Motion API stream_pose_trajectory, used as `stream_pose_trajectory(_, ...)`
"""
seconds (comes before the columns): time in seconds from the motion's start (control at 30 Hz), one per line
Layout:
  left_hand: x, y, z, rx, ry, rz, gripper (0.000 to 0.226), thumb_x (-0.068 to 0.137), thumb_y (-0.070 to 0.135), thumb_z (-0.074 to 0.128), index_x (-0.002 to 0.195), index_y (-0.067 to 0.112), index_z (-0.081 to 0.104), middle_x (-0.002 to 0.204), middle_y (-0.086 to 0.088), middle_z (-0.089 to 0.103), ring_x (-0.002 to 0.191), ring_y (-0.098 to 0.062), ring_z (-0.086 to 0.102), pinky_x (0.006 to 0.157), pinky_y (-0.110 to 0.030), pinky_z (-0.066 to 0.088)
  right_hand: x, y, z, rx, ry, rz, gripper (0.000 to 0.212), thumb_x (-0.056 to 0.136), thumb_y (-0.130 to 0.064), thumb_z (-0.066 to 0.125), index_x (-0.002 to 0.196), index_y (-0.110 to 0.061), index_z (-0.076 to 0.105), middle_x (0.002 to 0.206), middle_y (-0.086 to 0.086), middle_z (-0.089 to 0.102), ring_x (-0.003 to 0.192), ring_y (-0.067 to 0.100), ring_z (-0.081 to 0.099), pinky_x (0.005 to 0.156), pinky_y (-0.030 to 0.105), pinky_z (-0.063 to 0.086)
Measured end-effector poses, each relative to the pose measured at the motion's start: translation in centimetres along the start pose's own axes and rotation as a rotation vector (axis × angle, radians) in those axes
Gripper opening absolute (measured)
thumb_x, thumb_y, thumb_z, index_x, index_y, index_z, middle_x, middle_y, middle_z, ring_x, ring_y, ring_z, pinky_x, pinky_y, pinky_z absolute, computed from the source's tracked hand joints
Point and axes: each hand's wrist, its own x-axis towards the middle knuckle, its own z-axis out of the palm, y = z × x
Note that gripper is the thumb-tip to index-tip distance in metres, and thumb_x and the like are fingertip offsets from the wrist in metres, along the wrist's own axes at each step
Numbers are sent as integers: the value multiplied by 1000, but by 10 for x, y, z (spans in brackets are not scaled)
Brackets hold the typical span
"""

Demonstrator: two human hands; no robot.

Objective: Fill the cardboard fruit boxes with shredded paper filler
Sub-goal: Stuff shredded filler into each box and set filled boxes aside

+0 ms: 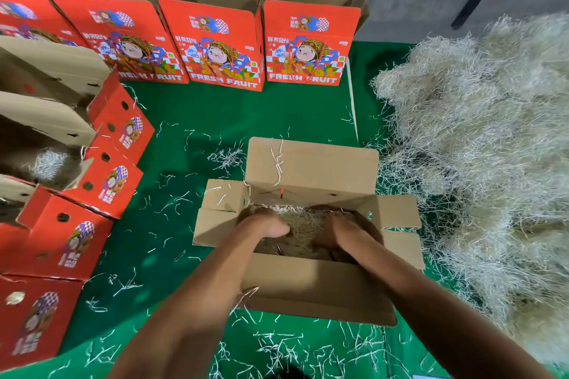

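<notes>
Hands (264, 226) pressing filler (303, 224) in box (308, 286)

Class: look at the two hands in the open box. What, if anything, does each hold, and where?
Both the left hand and right hand press into the filler in the box; any grip cannot be told.

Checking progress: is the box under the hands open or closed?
Open. The box has all its flaps spread outward, and both hands reach into the shredded paper inside.

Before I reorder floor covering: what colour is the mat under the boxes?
Green mat, clearest in the head view.
</notes>
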Motion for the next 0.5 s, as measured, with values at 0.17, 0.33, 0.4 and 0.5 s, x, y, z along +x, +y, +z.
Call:
stream_pose_trajectory(0.17, -9, 3, 4, -84, 37, -14, 62, 94, 42, 40, 149, 15, 35, 155, -7, 36, 139, -24, 40, 110, -35, 33, -6, 6, -1, 89, 8, -57, 57, 92, -51, 54, 135, -15, 58, 139, 10, 57, 124, 28, 55, 102, 34, 42)
stream_pose_trajectory(0.33, -9, 9, 10, -312, 150, 34, 46, 93, 22, 55, 135, 4, 51, 134, -15, 59, 115, -27, 61, 93, -31, 48, -22, -4, -4, -65, 317, 80, 32, 95, -6, 48, 123, -7, 63, 123, 16, 65, 111, 32, 64, 89, 41, 55)
stream_pose_trajectory(0.4, -8, 8, 12, -436, 200, 3, 44, 94, 18, 58, 134, 4, 49, 124, -13, 63, 95, -22, 62, 78, -27, 49, -23, -2, -6, -48, 352, 117, 32, 95, -4, 46, 123, -5, 63, 122, 17, 64, 109, 32, 64, 88, 40, 56)
stream_pose_trajectory(0.5, -10, 8, 11, -437, 164, -62, 38, 91, 24, 56, 127, 12, 53, 124, -8, 63, 93, -20, 57, 78, -25, 44, -14, 1, 1, 145, 270, 111, 29, 98, 0, 42, 117, -2, 64, 119, 18, 66, 108, 30, 65, 94, 37, 53)
